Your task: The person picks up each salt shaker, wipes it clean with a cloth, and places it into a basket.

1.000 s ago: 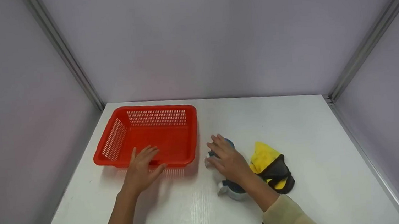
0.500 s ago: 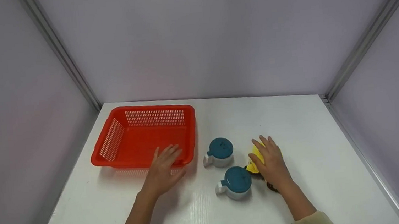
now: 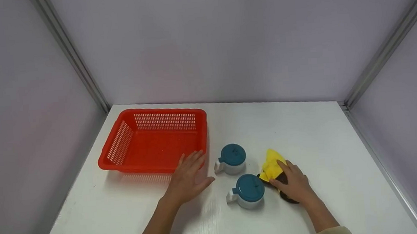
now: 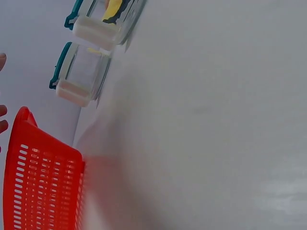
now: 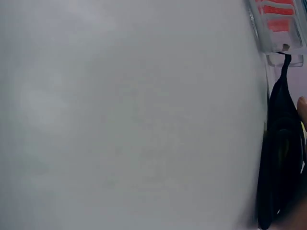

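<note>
Yellow and dark, the bunched cloth is where the action is, lying on the white table to the right of two teal-lidded jars, and the right hand is over it, fingers bent, thumb on the side nearest the jars! Are those fingers clamped on the fabric or only resting against it? From here I cannot tell. Over to the left hand: fingers spread and fairly straight, nothing in its grasp, poised by the front right corner of the red basket, the two hands well apart with the near jar and the far jar between them. The step in hand, I'd judge, is taking hold of that cloth; the next move calls for a firm pinch and a lift that spares the near jar, since the cloth's dark edge lies right up by it. Touching or just beside? Too close to call. Plenty is out of sight here: the right palm covers part of the cloth, the left wrist view catches only fingertips at its edge, the right wrist view shows mostly tabletop with the cloth's dark side cropped, and whether the left fingertips meet the basket's rim stays unclear.
</note>
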`<state>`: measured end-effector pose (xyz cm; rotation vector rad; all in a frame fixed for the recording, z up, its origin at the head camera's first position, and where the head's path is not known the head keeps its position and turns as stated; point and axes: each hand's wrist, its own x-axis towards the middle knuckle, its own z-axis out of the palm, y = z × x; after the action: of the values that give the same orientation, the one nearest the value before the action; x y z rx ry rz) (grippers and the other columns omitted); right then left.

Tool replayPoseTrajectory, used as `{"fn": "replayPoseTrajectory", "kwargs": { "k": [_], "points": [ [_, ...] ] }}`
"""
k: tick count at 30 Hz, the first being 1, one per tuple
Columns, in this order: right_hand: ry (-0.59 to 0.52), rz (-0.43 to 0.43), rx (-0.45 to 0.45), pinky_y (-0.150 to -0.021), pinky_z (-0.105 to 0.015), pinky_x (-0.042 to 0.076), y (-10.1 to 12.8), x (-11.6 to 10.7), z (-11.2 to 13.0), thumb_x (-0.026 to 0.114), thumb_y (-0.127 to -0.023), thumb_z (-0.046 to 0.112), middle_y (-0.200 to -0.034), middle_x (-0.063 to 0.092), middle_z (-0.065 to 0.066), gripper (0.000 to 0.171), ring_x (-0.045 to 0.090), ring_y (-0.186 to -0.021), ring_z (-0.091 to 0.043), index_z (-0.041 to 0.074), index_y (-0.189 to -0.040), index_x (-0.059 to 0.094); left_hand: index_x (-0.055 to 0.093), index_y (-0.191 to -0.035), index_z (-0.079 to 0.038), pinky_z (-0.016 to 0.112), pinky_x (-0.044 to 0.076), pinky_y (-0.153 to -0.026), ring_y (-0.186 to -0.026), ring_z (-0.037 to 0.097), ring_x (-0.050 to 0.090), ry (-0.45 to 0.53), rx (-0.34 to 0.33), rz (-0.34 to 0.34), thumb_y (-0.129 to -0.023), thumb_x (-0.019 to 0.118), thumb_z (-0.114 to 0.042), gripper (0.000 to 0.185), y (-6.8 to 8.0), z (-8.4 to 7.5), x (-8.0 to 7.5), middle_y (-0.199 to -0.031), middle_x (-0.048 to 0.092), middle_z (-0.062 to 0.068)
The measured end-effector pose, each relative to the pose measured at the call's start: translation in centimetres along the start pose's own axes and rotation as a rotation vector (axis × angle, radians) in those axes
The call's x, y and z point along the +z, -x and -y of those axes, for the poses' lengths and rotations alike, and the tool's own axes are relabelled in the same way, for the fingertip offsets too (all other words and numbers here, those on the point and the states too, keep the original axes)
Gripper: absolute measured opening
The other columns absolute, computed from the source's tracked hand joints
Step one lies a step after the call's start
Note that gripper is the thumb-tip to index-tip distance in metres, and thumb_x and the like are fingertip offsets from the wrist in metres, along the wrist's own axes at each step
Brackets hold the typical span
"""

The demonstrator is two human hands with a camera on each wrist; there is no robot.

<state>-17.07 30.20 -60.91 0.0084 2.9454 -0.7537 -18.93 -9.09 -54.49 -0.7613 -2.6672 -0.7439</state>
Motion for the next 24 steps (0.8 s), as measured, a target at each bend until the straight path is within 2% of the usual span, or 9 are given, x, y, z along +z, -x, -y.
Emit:
{"fn": "replayPoseTrajectory", "kwargs": {
  "k": [2,6,12,16,19,21,24],
  "points": [
    [0.004,0.001,0.005,-0.109,-0.076,0.017,0.0,0.2,0.1,0.057,-0.086,0.069,-0.159,0.021,-0.023,0.09,0.022,-0.144,-0.046,0.02,-0.156,0.028,0.04,-0.151,-0.021,0.053,0.022,-0.12,-0.145,0.024,0.035,0.007,0.002,0.018,-0.085,0.067,-0.056,0.079,0.1,-0.4,0.1,-0.156,0.041,0.001],
    [0.011,0.006,0.015,-0.107,-0.077,0.018,-0.1,0.4,0.1,0.064,-0.088,0.059,-0.158,0.023,-0.023,0.085,0.024,-0.143,-0.045,0.02,-0.154,0.029,0.037,-0.152,-0.025,0.051,0.021,-0.121,-0.147,0.021,0.033,0.021,-0.006,0.053,-0.086,0.063,-0.059,0.079,0.1,-1.0,0.5,-0.158,0.035,-0.003],
    [-0.006,-0.019,0.003,-0.108,-0.075,0.019,-0.3,0.4,-0.1,0.066,-0.091,0.046,-0.155,0.027,-0.022,0.077,0.027,-0.141,-0.042,0.018,-0.154,0.03,0.033,-0.153,-0.03,0.048,0.022,-0.121,-0.149,0.018,0.027,0.083,-0.012,0.097,-0.086,0.061,-0.062,0.079,-0.5,-2.2,1.2,-0.161,0.029,-0.01],
    [-0.003,-0.026,-0.009,-0.107,-0.073,0.021,-0.2,0.6,-0.2,0.065,-0.093,0.043,-0.153,0.029,-0.022,0.077,0.029,-0.139,-0.042,0.017,-0.154,0.028,0.035,-0.153,-0.029,0.05,0.03,-0.118,-0.148,0.017,0.029,0.121,0.001,0.116,-0.087,0.063,-0.059,0.078,-0.4,-3.6,2.1,-0.159,0.033,-0.008],
    [-0.004,-0.03,-0.01,-0.108,-0.072,0.021,-0.1,0.8,-0.2,0.065,-0.093,0.042,-0.152,0.03,-0.022,0.076,0.029,-0.139,-0.042,0.018,-0.155,0.027,0.036,-0.152,-0.03,0.046,0.038,-0.113,-0.146,0.016,0.034,0.151,0.009,0.133,-0.087,0.066,-0.055,0.076,0.0,-4.5,2.9,-0.156,0.039,-0.006],
    [-0.007,-0.035,-0.008,-0.108,-0.071,0.021,0.0,0.9,-0.2,0.065,-0.093,0.042,-0.152,0.029,-0.022,0.076,0.03,-0.139,-0.041,0.018,-0.155,0.027,0.036,-0.152,-0.032,0.044,0.041,-0.11,-0.146,0.017,0.034,0.182,0.006,0.168,-0.086,0.068,-0.052,0.076,0.2,-5.0,3.4,-0.156,0.039,-0.006],
    [-0.009,-0.04,-0.011,-0.108,-0.071,0.02,0.2,1.0,-0.2,0.065,-0.093,0.042,-0.152,0.029,-0.022,0.076,0.029,-0.139,-0.042,0.018,-0.155,0.027,0.031,-0.151,-0.042,0.042,0.042,-0.108,-0.148,0.017,0.029,0.239,-0.037,0.246,-0.086,0.071,-0.049,0.077,0.4,-5.5,4.0,-0.158,0.034,-0.01]
  ]
}}
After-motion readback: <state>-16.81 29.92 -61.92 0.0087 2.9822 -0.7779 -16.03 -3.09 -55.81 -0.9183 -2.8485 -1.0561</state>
